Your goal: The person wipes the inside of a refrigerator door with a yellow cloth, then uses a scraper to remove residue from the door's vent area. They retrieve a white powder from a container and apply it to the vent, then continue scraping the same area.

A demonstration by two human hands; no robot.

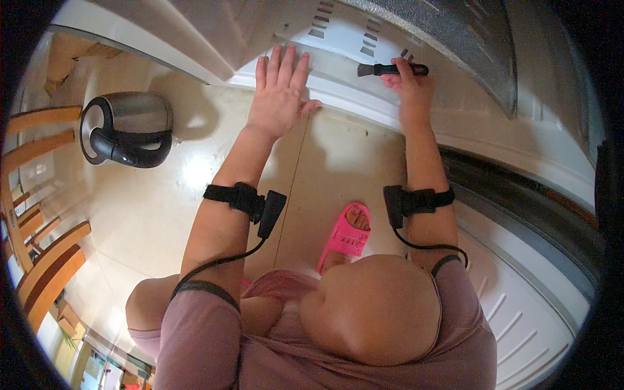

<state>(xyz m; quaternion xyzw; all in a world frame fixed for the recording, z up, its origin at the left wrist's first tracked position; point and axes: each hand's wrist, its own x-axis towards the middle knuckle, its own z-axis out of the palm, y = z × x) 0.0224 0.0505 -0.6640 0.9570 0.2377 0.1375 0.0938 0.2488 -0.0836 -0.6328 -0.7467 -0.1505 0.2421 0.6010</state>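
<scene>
My right hand (412, 90) grips the black handle of a small brush (384, 69). Its short dark bristles point left, over the white bottom of what looks like a refrigerator cabinet (336, 92). Palm down with fingers spread, my left hand (279, 95) rests at the cabinet's white front edge and holds nothing. Just beyond both hands is a pale panel (343, 41) with two rows of slots. Part of the cabinet's far interior is cut off by the top of the view.
A steel and black electric kettle (139, 112) is on the tiled floor (195, 209) at left, near wooden chairs (53, 268). A clear shelf or drawer edge (468, 44) overhangs at upper right. An open white door (512, 312) with a dark gasket flanks my right arm.
</scene>
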